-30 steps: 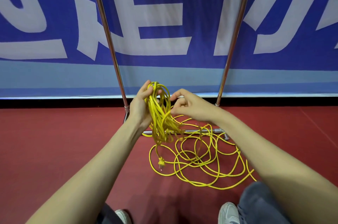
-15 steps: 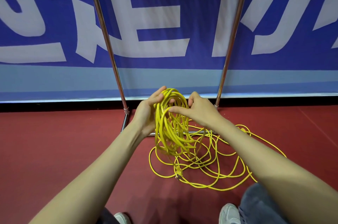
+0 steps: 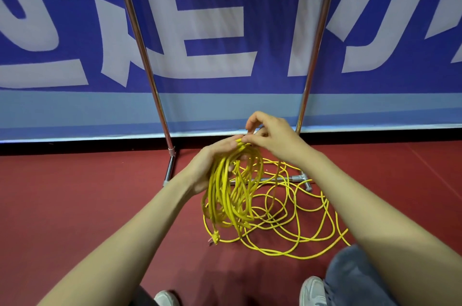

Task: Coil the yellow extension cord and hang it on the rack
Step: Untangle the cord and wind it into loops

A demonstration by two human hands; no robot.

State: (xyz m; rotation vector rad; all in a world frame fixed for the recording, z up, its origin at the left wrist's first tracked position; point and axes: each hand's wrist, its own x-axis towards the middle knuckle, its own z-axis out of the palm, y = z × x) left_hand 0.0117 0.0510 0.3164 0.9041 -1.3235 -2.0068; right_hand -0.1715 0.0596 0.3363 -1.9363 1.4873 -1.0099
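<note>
The yellow extension cord (image 3: 232, 195) hangs as a bundle of several loops from my left hand (image 3: 210, 165), which grips the top of the bundle. My right hand (image 3: 272, 138) sits just above it, fingertips pinching a strand at the bundle's top. The rest of the cord lies loose on the red floor in tangled loops (image 3: 300, 225), and a plug end (image 3: 215, 238) dangles near the floor at lower left. The metal rack stands behind, with a left post (image 3: 140, 50), a right post (image 3: 317, 38) and a floor bar (image 3: 287, 179).
A blue and white banner wall (image 3: 225, 30) rises right behind the rack. My white shoes (image 3: 312, 290) and a jeans-clad knee (image 3: 350, 278) show at the bottom edge, close to the loose cord.
The bundle in my left hand has dropped lower and tilted flatter. My right hand has come over its top with another strand, and the loose loops on the floor have shifted.
</note>
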